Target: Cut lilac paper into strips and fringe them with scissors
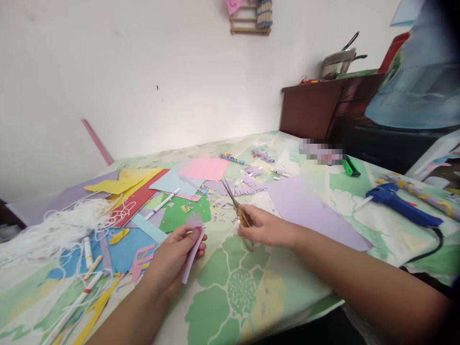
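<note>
A narrow strip of light purple paper [191, 258] is pinched between the thumb and fingers of my left hand [183, 247], above the table's near middle. My right hand [264, 225] grips a pair of scissors [242, 215] by their gold-coloured handles. The blades point up and to the left, apart from the strip. Beyond the scissors lie fringed purple paper pieces [247, 184] and small scraps. A large light purple sheet [312, 206] spreads out to the right, partly behind my right forearm. A green sheet [187, 211] with tiny scraps on it lies behind my left hand.
Tangled white string [72, 225] heaps at the left by coloured papers, white markers [88, 251] and a red strip [143, 191]. To the right are a blue glue gun [402, 203] with a cord and a green cutter [351, 166]. A water jug [417, 81] stands back right.
</note>
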`<state>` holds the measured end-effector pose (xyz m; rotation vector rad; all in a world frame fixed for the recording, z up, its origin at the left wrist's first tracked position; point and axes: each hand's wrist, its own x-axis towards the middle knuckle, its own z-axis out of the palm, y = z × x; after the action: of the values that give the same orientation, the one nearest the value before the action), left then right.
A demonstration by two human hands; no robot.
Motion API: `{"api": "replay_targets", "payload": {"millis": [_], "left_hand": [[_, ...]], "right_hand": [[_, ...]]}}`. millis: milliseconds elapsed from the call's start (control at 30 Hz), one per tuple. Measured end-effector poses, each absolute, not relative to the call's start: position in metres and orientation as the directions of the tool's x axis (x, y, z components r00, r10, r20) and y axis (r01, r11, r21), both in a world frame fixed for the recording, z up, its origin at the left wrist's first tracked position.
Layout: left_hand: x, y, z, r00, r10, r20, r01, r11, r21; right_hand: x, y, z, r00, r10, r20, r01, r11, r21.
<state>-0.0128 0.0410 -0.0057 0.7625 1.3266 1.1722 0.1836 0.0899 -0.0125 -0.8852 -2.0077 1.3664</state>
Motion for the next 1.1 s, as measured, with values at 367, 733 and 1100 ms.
{"api": "replay_targets", "payload": {"millis": [367, 733, 1100], "left_hand": [[-0.016, 0.032, 0.0, -0.022, 0.937, -0.348, -0.125, 0.342, 0.931], [-0.019, 0.03, 0.002, 0.071, 0.933, -0.352, -0.231, 0.358, 0.905], [-0.022, 0.03, 0.001, -0.016, 0.949, -0.314, -0.187, 0.306, 0.934]], "right_hand": [[0.18, 0.091, -0.009, -0.538, 0.823, -0.183, -0.135, -0.298, -0.945], [0.188, 0.096, -0.009, -0.57, 0.811, -0.132, -0.206, -0.296, -0.933], [0.193, 0.083, 0.002, -0.804, 0.585, 0.106, -0.416, -0.428, -0.802]]}}
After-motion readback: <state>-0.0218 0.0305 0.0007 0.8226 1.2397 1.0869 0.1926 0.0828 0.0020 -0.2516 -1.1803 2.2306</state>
